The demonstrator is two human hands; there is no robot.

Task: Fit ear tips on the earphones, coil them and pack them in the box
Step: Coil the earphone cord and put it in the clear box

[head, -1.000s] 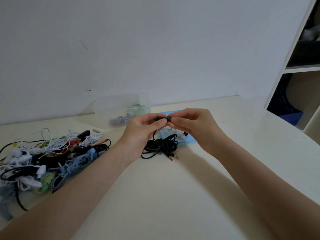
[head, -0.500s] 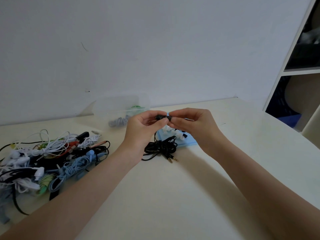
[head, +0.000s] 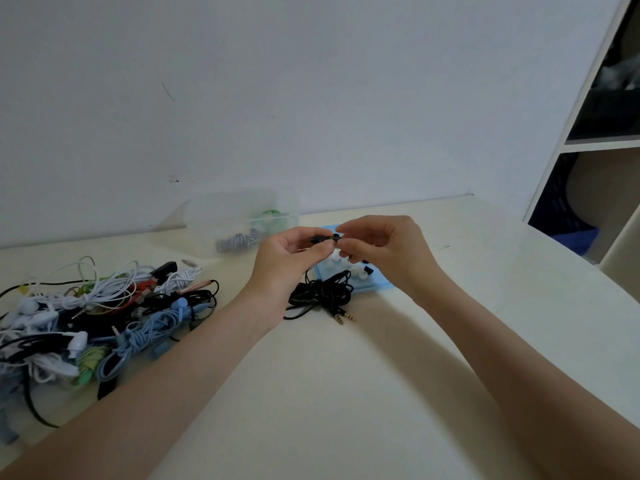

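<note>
While hands meet, clear box (head: 242, 216) holds coiled earphones (head: 239, 240).

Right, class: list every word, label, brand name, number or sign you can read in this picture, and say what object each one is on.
None: no readable text appears anywhere.
Clear plastic box: no label visible.
Flat light-blue tray of ear tips: no print visible.
Black earbud pinched by the left hand and right hand: too small to show any marking.
Tangled pile of earphones: nothing legible.
</note>
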